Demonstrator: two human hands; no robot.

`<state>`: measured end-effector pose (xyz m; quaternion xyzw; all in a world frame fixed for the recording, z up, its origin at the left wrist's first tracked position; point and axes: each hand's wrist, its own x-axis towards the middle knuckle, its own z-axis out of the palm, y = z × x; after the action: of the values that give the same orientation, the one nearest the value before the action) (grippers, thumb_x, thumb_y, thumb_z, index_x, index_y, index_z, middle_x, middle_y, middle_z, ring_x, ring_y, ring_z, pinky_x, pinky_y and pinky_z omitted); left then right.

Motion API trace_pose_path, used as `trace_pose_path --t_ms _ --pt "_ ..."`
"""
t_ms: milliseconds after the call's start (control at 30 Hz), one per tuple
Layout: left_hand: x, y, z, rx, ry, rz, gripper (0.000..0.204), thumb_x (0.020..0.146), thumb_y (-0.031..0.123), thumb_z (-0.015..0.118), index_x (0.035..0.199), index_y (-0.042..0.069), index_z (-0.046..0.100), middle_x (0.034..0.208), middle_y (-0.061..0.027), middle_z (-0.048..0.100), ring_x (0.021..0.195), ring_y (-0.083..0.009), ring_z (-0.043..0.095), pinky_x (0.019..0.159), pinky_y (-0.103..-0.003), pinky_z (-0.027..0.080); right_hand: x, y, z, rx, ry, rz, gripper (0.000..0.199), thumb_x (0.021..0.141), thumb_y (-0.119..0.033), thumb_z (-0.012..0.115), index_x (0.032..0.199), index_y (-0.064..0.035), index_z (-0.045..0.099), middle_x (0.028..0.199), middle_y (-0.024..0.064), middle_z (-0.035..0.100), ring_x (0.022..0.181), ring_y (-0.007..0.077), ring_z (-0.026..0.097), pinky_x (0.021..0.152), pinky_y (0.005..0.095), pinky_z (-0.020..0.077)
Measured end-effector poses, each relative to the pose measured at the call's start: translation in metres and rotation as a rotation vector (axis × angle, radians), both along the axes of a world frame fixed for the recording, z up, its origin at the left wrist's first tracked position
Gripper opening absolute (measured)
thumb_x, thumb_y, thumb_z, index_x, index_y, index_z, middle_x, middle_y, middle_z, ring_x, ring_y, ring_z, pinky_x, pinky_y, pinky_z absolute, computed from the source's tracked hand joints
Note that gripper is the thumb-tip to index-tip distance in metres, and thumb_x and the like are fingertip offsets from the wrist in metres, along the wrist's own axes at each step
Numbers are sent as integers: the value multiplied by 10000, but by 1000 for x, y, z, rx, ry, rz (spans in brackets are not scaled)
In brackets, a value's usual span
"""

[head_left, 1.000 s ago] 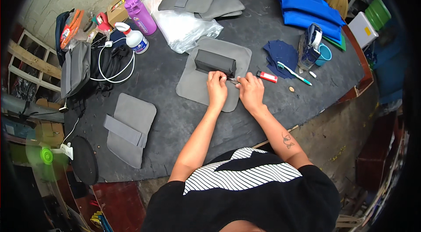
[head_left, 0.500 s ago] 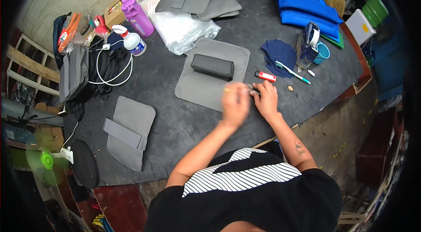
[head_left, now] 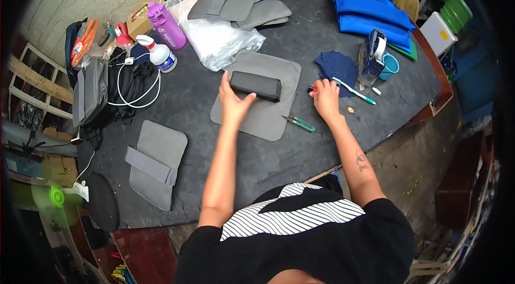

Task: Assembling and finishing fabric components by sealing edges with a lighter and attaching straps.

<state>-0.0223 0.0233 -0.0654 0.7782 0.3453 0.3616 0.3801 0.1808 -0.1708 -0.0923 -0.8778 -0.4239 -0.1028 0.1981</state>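
My left hand (head_left: pixel 234 102) is at the left end of a dark box-shaped block (head_left: pixel 255 86), thumb and fingers spread apart; whether it touches the block is unclear. Under the block lies a grey fabric panel (head_left: pixel 268 127) with rounded corners. My right hand (head_left: pixel 326 100) is closed over a red lighter (head_left: pixel 313 90), of which only a bit shows past the fingers. Between the hands, green-handled thread snips (head_left: pixel 301 123) rest with their tips on the panel's edge. Beside the right hand are a toothbrush (head_left: pixel 354 91) and dark blue fabric scraps (head_left: pixel 336 65).
A second grey panel with a strap (head_left: pixel 156 163) lies at the left. Farther back are a spray bottle (head_left: pixel 162 58), a purple bottle (head_left: pixel 168 29), clear plastic (head_left: pixel 225 45) and stacked grey pieces (head_left: pixel 241 7). Blue bags (head_left: pixel 370 13), a tape dispenser (head_left: pixel 371 58) and a blue cup (head_left: pixel 390 65) stand right.
The hands have parted. My left hand has gone up and left to the block; my right hand has moved up onto the lighter. The snips now lie on the table, out of my hands.
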Motion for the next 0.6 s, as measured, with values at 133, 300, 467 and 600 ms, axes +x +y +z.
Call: trace_pose_path --t_ms 133,300,467,600 --pt "-2 21 13 -35 -3 -197 814 688 146 784 1374 137 346 1106 -196 619 986 -316 617 871 -377 470 -13 23 -3 368 235 69 239 857 -155 603 1070 -51 573 929 124 567 878 302 555 770 388 431" --pt "26 8 5 11 -5 -190 601 797 143 703 1329 153 425 1139 -205 605 1042 -381 595 862 -407 478 -92 7 42 322 570 516 247 882 -209 580 1055 -33 574 914 140 567 795 265 591 708 342 475" --pt "28 22 -35 -132 -282 -317 448 866 122 646 1292 78 514 1143 -57 601 974 -136 569 848 -262 448 -48 -23 -9 551 525 252 275 884 -224 577 1067 -19 564 932 136 580 822 261 586 742 332 461" --pt "31 22 -32 -320 -371 -323 371 882 132 638 1242 68 578 1163 -51 604 1030 -127 558 879 -254 437 -35 -11 19 409 433 -34 272 874 -251 583 1009 -32 496 921 163 577 780 330 597 697 405 464"
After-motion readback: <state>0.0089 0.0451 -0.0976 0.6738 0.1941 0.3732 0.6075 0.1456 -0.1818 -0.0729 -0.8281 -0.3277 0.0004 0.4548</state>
